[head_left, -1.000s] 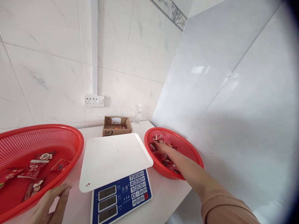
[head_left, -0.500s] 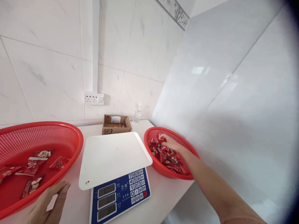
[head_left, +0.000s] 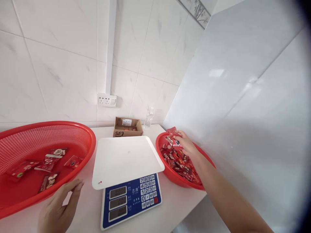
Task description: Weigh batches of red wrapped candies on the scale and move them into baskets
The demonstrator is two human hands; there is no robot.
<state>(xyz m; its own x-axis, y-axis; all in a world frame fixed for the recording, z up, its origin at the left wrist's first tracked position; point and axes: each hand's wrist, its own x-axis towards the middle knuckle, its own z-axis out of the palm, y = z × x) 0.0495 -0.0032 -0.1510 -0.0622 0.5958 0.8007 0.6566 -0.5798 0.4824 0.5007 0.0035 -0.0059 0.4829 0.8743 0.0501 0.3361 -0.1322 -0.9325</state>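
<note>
My right hand [head_left: 186, 144] is raised over the right red plastic basket [head_left: 170, 176]. Its fingers are closed on small red wrapped packets [head_left: 171, 130], which stick out past the fingertips. Below it lies a heap of similar red and dark-red packets [head_left: 181, 165]. Near the rim of the left red basket [head_left: 93, 142], my left hand [head_left: 62, 205] has thumb and fingertips drawn together in a pinch, with nothing visible in it. Several packets [head_left: 50, 161] lie spread on that basket's bottom. Between the baskets stands a digital scale [head_left: 132, 194] with a bare white pan [head_left: 128, 158].
Behind the scale is a small cardboard box [head_left: 128, 133] with a few packets inside. Beside it stands a clear plastic bottle [head_left: 149, 117]. Tiled walls bound the white table [head_left: 155, 220] at the back and right. A power socket [head_left: 107, 100] sits on the back wall.
My right hand has lifted from the heap in the right basket, and more of the held packets shows. The whole view has shifted slightly; my left hand keeps its pinched shape.
</note>
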